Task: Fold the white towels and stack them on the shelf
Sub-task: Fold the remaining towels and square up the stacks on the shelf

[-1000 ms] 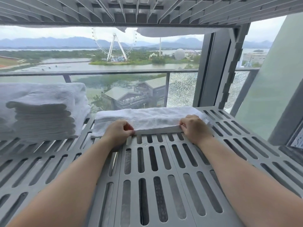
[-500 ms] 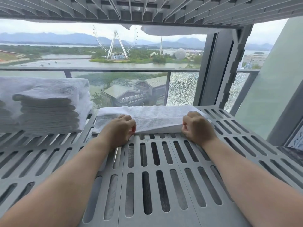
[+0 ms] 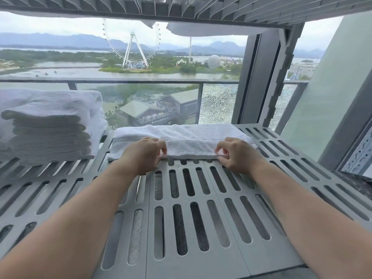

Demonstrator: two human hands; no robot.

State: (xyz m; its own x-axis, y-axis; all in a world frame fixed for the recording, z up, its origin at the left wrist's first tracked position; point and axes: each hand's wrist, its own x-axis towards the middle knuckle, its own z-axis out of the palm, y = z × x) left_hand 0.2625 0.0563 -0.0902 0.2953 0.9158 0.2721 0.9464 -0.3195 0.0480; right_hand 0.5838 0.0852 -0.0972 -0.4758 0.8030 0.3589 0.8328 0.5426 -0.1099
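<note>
Folded towel (image 3: pixel 187 137) lies flat on the slotted grey shelf (image 3: pixel 181 208), toward the far edge, long side running left to right, near hem facing me. I see the left hand (image 3: pixel 144 156) at the towel's near edge, left of middle, fingers curled down onto the top layer, thumb tucked at the hem, pinching the cloth. Right hand (image 3: pixel 236 156) is at the same near edge, right of middle, thumb lying along the hem, fingers (image 3: pixel 221 147) curled over the top, also pinching it. Both grips are narrow and closed on the fabric, both wrists low over the shelf slats, forearms reaching in from the bottom corners.

Left of the towel, just beside it but not touching as far as I can tell, sits a stack of towels (image 3: pixel 50 125), many folded layers, one draped over the top. Overhead is the ribbed underside of the upper shelf (image 3: pixel 181 7), with white cloth (image 3: pixel 211 30) hanging over its far edge. Dark upright post (image 3: pixel 259 77) stands at the right rear corner.

Behind the shelf there is a balcony railing (image 3: pixel 120 80) and one crazed glass panel (image 3: pixel 217 103); beyond that water, low buildings and a ferris wheel (image 3: pixel 131 43)
</note>
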